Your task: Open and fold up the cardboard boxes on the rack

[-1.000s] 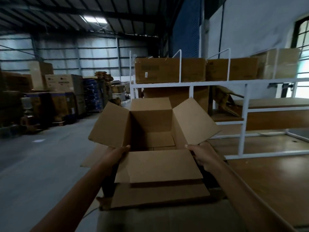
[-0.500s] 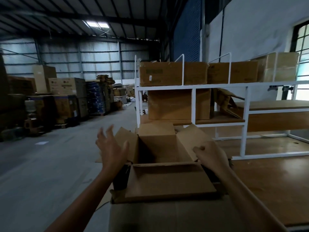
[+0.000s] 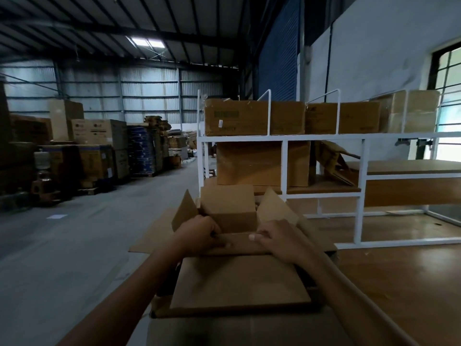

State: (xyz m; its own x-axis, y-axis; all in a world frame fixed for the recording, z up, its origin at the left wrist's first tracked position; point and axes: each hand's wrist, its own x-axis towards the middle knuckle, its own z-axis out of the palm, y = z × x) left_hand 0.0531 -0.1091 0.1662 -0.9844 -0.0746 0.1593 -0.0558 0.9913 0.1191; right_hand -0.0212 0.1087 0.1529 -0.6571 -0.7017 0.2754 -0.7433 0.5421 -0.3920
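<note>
Progress, as far as I can judge: early. One small brown cardboard box [image 3: 232, 216] is opened up, top flaps splayed out L, R and far side, near flap folded down toward the person. It sits on a stack of flat brown cardboard sheets [image 3: 239, 283], at the stack's far edge, just in front of the white metal rack [image 3: 359, 191]. Not flattened yet.

Left to do: rack's top shelf has three closed brown cartons [image 3: 254, 117] in a row behind wire dividers, plus a bigger brown carton [image 3: 262, 163] on the shelf below. All look untouched.

Hands: both arms reach fwd, roughly symmetric. Left hand [image 3: 199, 233] at the box's near-left corner, fingers curled over the near rim w/ thumb on the outside, so it's pinching the rim. Right hand [image 3: 277, 236] at the near-right corner, palm down, fingers together and pressed flat on the near flap's fold. Fingertips inside the box hidden, can't tell how deep.

Likely next: collapse the box walls flat.
</note>
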